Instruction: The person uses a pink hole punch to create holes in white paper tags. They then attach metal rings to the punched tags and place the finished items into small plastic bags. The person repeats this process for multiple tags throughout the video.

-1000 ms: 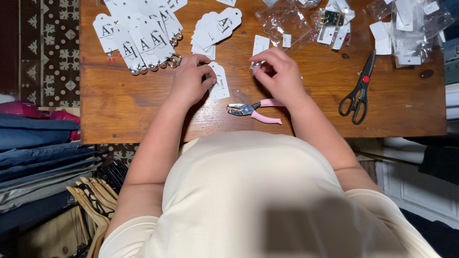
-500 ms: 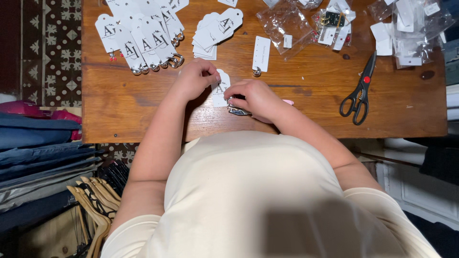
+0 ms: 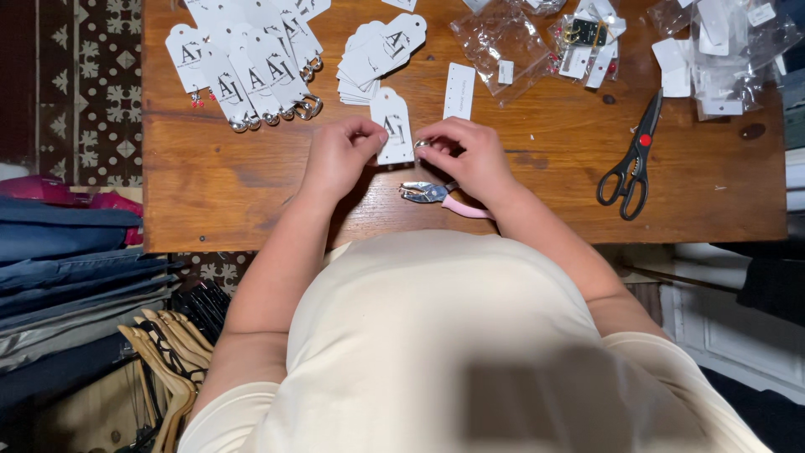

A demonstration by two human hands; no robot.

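Note:
My left hand point(image 3: 340, 155) pinches the left edge of a white paper tag point(image 3: 392, 126) lying on the wooden table point(image 3: 251, 176). My right hand point(image 3: 470, 155) is at the tag's right edge, fingers closed on a small silver ring-like piece point(image 3: 422, 144). Pink-handled pliers point(image 3: 436, 195) lie on the table just under my right hand, not held.
A row of white tags carrying silver hoops point(image 3: 251, 71) lies at the back left, a loose stack of tags point(image 3: 377, 54) behind my hands, a narrow white card point(image 3: 459, 91), clear plastic bags point(image 3: 537, 38) and black scissors point(image 3: 631, 159) to the right. Folded clothes point(image 3: 67, 252) and hangers point(image 3: 168, 352) sit left of the table.
My right hand went from the far tag area down to the pliers, and has now moved back up to the tag. The pliers lie uncovered again. My left hand stays on the tag.

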